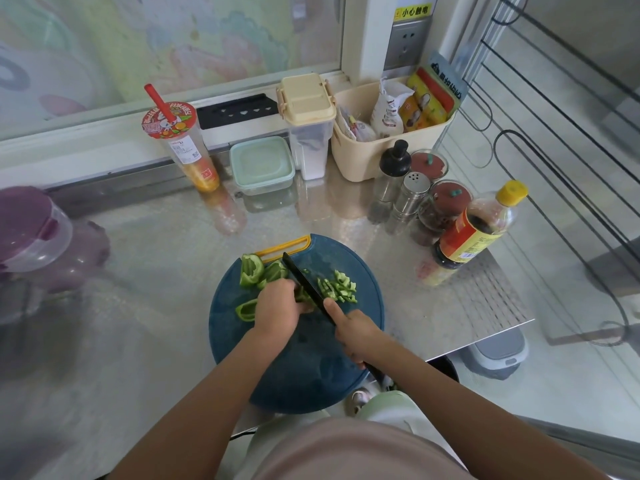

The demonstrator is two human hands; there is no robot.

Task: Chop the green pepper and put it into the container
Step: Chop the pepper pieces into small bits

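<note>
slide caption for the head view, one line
Left hand steadies green pepper; right hand slices with black knife on blue board.

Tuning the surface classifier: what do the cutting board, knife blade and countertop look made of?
Cutting board: likely plastic, matte dark blue, with a moulded yellow handle slot. Knife blade: black and dull, so coated steel or ceramic; cannot tell which. Countertop: looks like stainless steel, brushed silver, faintly mirroring the cup and lidded tub standing on it.

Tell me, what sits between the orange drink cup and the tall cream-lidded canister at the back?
A square mint-green lidded container stands on the counter there, seen in the head view.
</note>
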